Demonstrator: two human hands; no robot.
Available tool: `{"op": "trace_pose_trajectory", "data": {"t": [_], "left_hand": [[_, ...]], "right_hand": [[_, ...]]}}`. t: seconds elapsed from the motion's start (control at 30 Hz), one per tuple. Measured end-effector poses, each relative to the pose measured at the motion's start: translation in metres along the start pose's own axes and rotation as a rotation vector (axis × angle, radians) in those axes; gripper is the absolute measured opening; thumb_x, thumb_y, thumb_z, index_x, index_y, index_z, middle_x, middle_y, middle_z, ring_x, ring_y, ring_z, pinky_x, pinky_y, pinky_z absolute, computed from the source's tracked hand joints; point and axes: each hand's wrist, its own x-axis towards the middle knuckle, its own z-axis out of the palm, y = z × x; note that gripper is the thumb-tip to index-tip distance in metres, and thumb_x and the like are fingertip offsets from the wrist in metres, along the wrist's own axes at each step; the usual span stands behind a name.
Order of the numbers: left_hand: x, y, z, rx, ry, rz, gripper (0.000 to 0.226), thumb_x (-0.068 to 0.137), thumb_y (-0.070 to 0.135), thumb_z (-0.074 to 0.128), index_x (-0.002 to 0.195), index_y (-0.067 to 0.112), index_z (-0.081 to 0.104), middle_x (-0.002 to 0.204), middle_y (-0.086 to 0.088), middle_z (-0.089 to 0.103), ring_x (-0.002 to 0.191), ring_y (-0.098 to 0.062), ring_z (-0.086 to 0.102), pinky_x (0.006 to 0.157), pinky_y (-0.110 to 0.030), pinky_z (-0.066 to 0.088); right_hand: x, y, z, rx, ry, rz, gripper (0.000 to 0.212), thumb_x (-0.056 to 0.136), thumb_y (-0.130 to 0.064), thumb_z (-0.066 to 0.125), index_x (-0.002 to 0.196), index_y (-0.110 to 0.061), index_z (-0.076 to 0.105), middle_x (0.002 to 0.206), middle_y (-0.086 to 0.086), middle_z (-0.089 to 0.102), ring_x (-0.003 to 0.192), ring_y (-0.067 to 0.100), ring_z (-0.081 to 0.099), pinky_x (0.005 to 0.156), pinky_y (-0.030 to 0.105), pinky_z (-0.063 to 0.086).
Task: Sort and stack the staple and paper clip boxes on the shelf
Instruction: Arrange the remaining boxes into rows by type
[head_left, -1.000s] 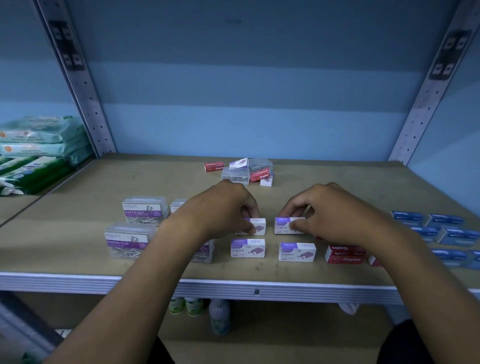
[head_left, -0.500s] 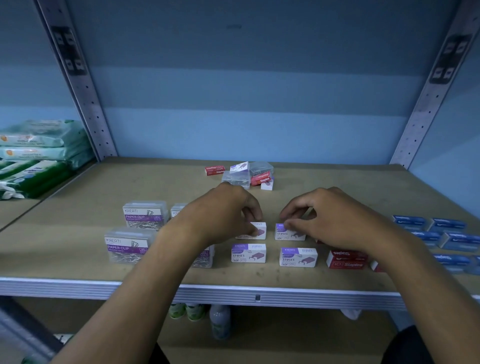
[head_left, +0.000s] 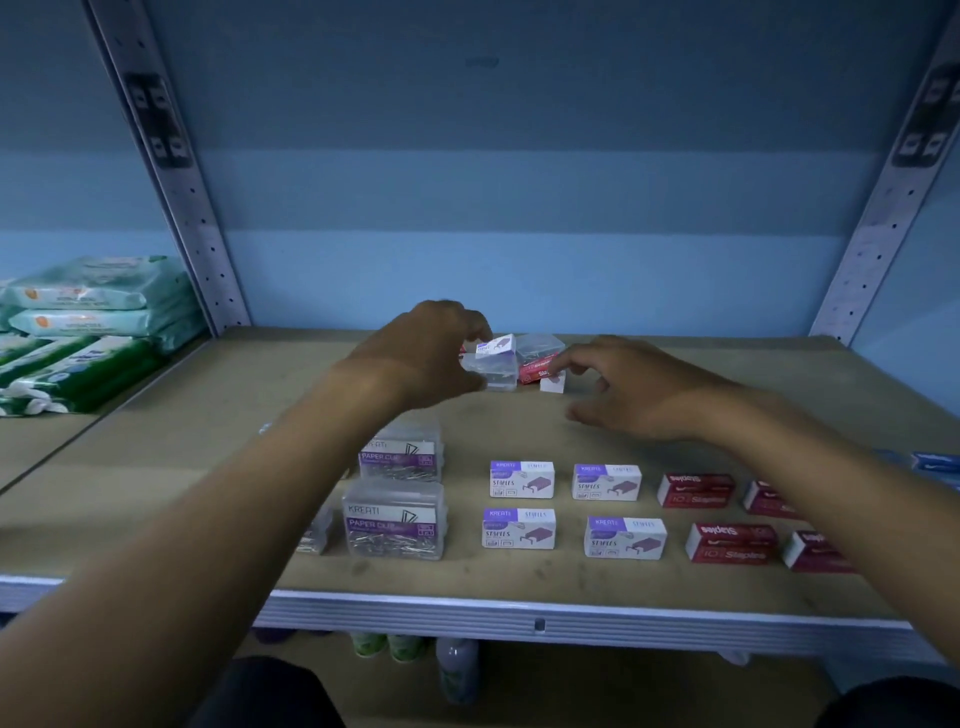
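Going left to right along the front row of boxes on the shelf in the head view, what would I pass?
Clear paper clip box → white-and-purple staples box → second white-and-purple staples box → red staples box → another red box, partly hidden by the right forearm.

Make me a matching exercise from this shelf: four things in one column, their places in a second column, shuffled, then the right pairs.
Things
1. white and purple staples boxes
2. red staples boxes
3. wet wipe packs
4. left hand

Places
A. on the neighbouring shelf at far left
B. at the clear box in the mixed pile at the back
C. front of the shelf, middle, two rows of two
D. front of the shelf, right of the purple ones

Pairs: 1-C, 2-D, 3-A, 4-B
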Motion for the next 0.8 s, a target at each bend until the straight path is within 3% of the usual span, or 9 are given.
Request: {"op": "trace_pose_trajectory", "data": {"t": [0.2, 0.53, 0.67, 0.8], "left_hand": [[0.036, -0.023, 0.022, 0.156, -0.094, -0.020, 0.045, 0.090, 0.028, 0.063, 0.133, 0.016, 0.053, 0.131, -0.008, 0.056, 0.120, -0.027, 0.054, 0.098, -0.039, 0.047], [0.071, -0.051, 0.041, 0.248, -0.211, -0.143, 0.036, 0.094, 0.023, 0.052, 0.128, 0.011, 0.055, 0.129, -0.011, 0.056, 0.118, -0.029, 0.054, 0.098, -0.043, 0.048], [0.077, -0.058, 0.047, 0.247, -0.225, -0.132, 0.025, 0.094, 0.025, 0.051, 0.112, 0.010, 0.060, 0.116, -0.011, 0.062, 0.104, -0.028, 0.059, 0.088, -0.040, 0.051], [0.081, -0.060, 0.053, 0.187, -0.240, -0.112, 0.027, 0.097, 0.029, 0.050, 0.114, 0.011, 0.061, 0.114, -0.009, 0.065, 0.102, -0.027, 0.060, 0.088, -0.038, 0.051]], "right_hand": [[0.031, 0.011, -0.001, -0.070, 0.028, 0.008, 0.062, 0.093, -0.043, 0.063, 0.148, -0.028, 0.041, 0.143, 0.004, 0.043, 0.131, 0.024, 0.049, 0.104, 0.037, 0.041], [0.069, 0.010, 0.013, -0.203, -0.013, 0.000, 0.056, 0.095, -0.041, 0.060, 0.147, -0.026, 0.045, 0.141, 0.002, 0.046, 0.125, 0.025, 0.051, 0.102, 0.042, 0.045], [0.074, 0.010, 0.017, -0.216, 0.014, -0.014, 0.044, 0.096, -0.040, 0.058, 0.138, -0.027, 0.054, 0.132, 0.001, 0.052, 0.118, 0.022, 0.053, 0.096, 0.039, 0.047], [0.077, 0.011, 0.020, -0.214, 0.050, -0.025, 0.036, 0.097, -0.043, 0.056, 0.128, -0.027, 0.063, 0.121, 0.000, 0.056, 0.113, 0.022, 0.054, 0.093, 0.039, 0.047]]}}
